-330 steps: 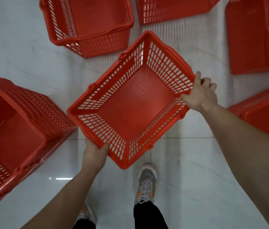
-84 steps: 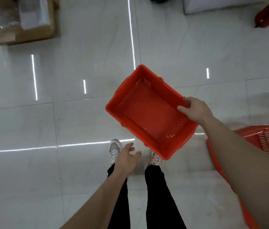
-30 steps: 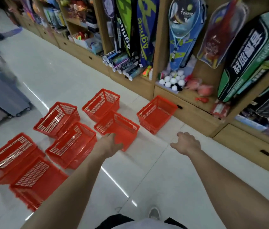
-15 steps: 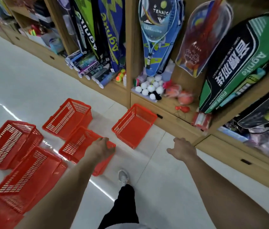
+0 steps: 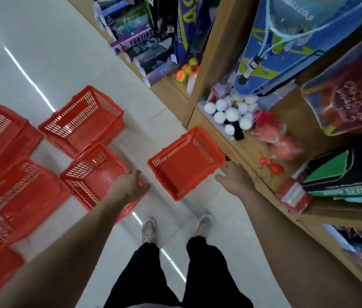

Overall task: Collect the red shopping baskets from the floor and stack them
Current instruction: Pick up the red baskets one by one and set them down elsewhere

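Pretty clearly this was a shop, the sports gear kind. Tall light-wood shelves (image 5: pixel 219 52) were packed with blue racket covers (image 5: pixel 286 47), a pile of white balls (image 5: pixel 231 113) and purple boxed tubes (image 5: pixel 134 42). Red mesh plastic shopping baskets (image 5: pixel 82 121) sat scattered on the glossy white tiled floor (image 5: pixel 49 41).

1 red basket (image 5: pixel 186 161) sits alone on the floor (image 5: pixel 53 52), just beside the wooden shelf (image 5: pixel 220 52). R grip (image 5: pixel 234 177) hovers near its right corner, fingers relaxed, holding nothing. L grip (image 5: pixel 129 185), loosely curled, hangs over a 2nd basket (image 5: pixel 93 170). More baskets (image 5: pixel 82 121) crowd the left. White balls (image 5: pixel 231 112) on shelf.
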The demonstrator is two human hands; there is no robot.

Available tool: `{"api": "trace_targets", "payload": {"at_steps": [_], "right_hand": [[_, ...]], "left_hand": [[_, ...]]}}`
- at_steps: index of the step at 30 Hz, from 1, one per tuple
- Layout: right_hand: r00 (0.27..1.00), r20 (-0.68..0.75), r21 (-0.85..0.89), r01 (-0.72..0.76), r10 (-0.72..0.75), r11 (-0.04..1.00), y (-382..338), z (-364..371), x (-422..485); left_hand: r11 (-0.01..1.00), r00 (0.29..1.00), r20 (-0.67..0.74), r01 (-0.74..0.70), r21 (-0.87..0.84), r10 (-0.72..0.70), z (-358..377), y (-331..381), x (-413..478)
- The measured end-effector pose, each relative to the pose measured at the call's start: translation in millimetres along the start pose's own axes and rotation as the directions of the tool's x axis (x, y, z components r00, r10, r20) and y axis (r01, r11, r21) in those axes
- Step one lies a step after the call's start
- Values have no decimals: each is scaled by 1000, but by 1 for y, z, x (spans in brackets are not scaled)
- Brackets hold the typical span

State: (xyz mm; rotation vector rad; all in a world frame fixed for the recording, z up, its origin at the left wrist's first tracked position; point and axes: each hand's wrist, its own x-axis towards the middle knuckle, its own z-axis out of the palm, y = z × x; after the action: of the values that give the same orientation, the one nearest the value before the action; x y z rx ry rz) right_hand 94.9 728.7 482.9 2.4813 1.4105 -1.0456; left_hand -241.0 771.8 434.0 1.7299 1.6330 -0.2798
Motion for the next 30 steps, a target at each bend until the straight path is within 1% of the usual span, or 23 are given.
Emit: {"api": "trace_targets", "payload": {"at_steps": [2, 4, 8, 11, 14, 16, 19, 23, 24, 26, 27, 28, 30], "right_hand": [[997, 63, -26, 41, -40, 999, 7, 13, 59], [994, 103, -43, 52, -48, 998, 19, 31, 122], [992, 105, -94, 83, -73, 992, 56, 79, 252], [993, 87, -133, 85, -73, 987, 94, 122, 350], [996, 55, -154, 84, -76, 985, 133, 169, 433], [997, 32, -165, 74, -70, 984, 157, 201, 474], [999, -7, -169, 48, -50, 984, 185, 241, 507], [987, -145, -262, 29, -70, 965, 200, 266, 515], [986, -155, -271, 11, -55, 963, 202, 269, 514], [994, -95, -276, 24, -52, 961, 204, 274, 511], [994, -74, -263, 52, -74, 963, 205, 277, 509], [992, -82, -231, 77, -98, 970, 205, 280, 508], [985, -130, -126, 93, -109, 988, 200, 288, 508]], "left_hand": [[996, 998, 19, 66, -51, -65, 26, -1, 32], [987, 990, 26, 140, -81, -138, 58, -5, 66], [943, 960, 50, 279, -180, -274, 144, -10, 136], [877, 927, 42, 367, -310, -373, 218, -10, 192], [767, 866, 46, 465, -442, -498, 295, -14, 242], [712, 834, 61, 504, -489, -548, 339, -19, 270], [653, 797, 61, 534, -537, -601, 389, -26, 299], [630, 817, 4, 447, -636, -576, 418, -31, 315], [618, 809, -19, 433, -656, -587, 419, -34, 317], [596, 766, -64, 442, -670, -640, 417, -45, 321], [587, 741, -72, 464, -663, -667, 415, -51, 323], [584, 729, -67, 487, -650, -682, 414, -56, 326], [595, 736, -42, 511, -620, -676, 415, -61, 329]]}}
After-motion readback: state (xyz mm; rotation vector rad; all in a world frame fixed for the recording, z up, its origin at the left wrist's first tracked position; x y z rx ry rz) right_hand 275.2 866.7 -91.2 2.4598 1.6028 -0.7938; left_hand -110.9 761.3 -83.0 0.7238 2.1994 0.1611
